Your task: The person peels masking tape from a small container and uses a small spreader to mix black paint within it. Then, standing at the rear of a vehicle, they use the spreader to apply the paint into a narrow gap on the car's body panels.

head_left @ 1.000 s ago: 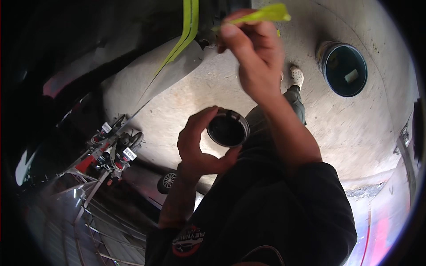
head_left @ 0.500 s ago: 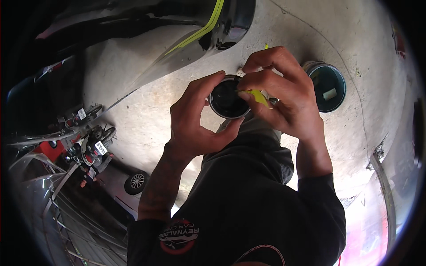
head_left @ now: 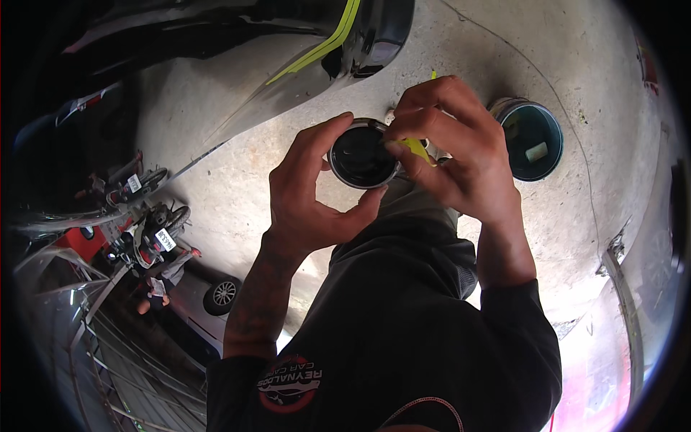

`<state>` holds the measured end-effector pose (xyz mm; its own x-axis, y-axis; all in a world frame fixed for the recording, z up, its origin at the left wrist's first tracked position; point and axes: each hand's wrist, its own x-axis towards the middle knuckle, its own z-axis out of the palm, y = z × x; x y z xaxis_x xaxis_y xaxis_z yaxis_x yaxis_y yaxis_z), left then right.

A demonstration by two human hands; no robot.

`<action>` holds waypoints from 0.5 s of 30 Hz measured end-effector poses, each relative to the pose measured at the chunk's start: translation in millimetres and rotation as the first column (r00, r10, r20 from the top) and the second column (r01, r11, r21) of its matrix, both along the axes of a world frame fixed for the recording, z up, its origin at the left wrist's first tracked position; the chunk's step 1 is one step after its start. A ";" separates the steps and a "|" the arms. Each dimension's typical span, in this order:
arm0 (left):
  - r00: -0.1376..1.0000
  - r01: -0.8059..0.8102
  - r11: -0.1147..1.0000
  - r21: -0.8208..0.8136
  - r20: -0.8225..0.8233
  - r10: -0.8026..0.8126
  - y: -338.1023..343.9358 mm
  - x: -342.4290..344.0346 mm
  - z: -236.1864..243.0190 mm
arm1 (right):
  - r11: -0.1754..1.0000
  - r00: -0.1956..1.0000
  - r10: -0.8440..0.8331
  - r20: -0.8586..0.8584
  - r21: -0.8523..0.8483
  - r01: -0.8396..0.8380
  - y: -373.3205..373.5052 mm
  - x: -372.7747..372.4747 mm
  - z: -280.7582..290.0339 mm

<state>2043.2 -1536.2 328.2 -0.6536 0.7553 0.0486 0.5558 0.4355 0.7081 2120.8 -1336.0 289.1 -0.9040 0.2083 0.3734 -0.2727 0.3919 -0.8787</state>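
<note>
My left hand (head_left: 299,187) is wrapped round a small round container (head_left: 362,155) with a shiny rim and dark inside, its open top facing up. At the container's right rim, my right hand (head_left: 461,155) is closed in a pinch on a bright yellow-green strip (head_left: 416,150). The strip sticks out below the fingers, and its other end is hidden behind them. Whether the right fingertips touch the rim or only overlap it, I cannot tell.
A bucket (head_left: 558,137) of dark liquid with a pale block stands on the concrete floor at right. A glossy black vehicle panel (head_left: 389,43) with yellow-green stripes (head_left: 324,54) is at upper left. Motorcycles (head_left: 155,237), a person (head_left: 160,288) and a light car (head_left: 198,317) are farther left.
My left hand and the container have shifted slightly left and up. More of the dark inside shows beside my right fingers. The person at far left shows more.
</note>
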 end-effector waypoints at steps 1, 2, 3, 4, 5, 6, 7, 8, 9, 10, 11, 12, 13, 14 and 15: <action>1.000 -0.003 1.000 0.002 0.001 0.003 -1.1 -0.7 0.2 | 1.000 1.000 0.000 0.004 -0.014 0.000 -0.3 -0.7 1.4; 1.000 -0.003 1.000 0.002 0.005 0.003 -1.4 -1.1 -0.7 | 1.000 1.000 -0.003 0.011 -0.030 0.003 -0.3 -0.8 1.1; 1.000 -0.002 1.000 0.002 0.006 0.002 -1.3 -1.7 -1.0 | 1.000 1.000 -0.003 0.013 -0.030 0.004 -0.1 -1.0 0.5; 1.000 -0.001 1.000 0.006 0.002 0.001 -0.9 -2.5 -0.8 | 1.000 1.000 0.006 0.005 0.010 -0.006 0.2 -1.5 -0.3; 1.000 0.001 1.000 0.011 -0.002 -0.001 -0.3 -3.1 -0.8 | 0.999 1.000 0.017 -0.002 0.051 -0.017 0.6 -1.8 -0.8; 1.000 0.000 1.000 0.011 0.000 0.000 -0.2 -3.7 -1.1 | 0.999 1.000 0.017 0.001 0.051 -0.018 0.7 -2.1 -0.8; 1.000 0.000 1.000 0.009 0.004 0.000 -0.3 -4.4 -1.5 | 0.999 1.000 0.014 0.007 0.032 -0.014 0.5 -2.5 -0.6; 1.000 0.000 1.000 0.006 0.006 0.000 0.2 -4.9 -1.1 | 1.000 1.000 0.010 0.011 0.013 -0.010 0.9 -3.1 -0.2; 1.000 -0.002 1.000 0.005 0.006 0.002 0.4 -5.4 -0.6 | 1.000 1.000 0.012 0.011 0.011 -0.012 1.3 -4.1 -0.3; 1.000 -0.007 1.000 -0.002 0.003 0.007 0.3 -5.9 0.1 | 0.996 1.000 0.018 0.012 -0.092 -0.017 1.6 -5.5 -0.8; 1.000 -0.011 1.000 -0.007 0.000 0.011 0.3 -6.2 -0.4 | 0.981 1.000 0.023 0.013 -0.193 -0.020 1.9 -6.7 -2.5; 1.000 -0.010 1.000 -0.008 -0.002 0.010 -0.1 -6.4 -0.4 | 0.981 1.000 0.022 0.011 -0.194 -0.020 1.3 -8.5 -6.4; 1.000 -0.021 1.000 -0.014 0.001 0.021 -0.9 -6.1 0.2 | 0.932 0.999 0.033 0.013 -0.362 -0.026 -0.6 -10.5 -13.1; 1.000 -0.026 0.999 -0.019 0.003 0.026 -0.3 -6.7 0.1 | 0.856 0.999 0.039 0.014 -0.517 -0.026 -2.0 -12.5 -20.8; 1.000 -0.014 1.000 -0.017 0.002 0.014 0.4 -7.6 -0.9 | 0.748 1.000 -0.014 0.021 -0.663 0.025 -7.7 -16.1 -28.5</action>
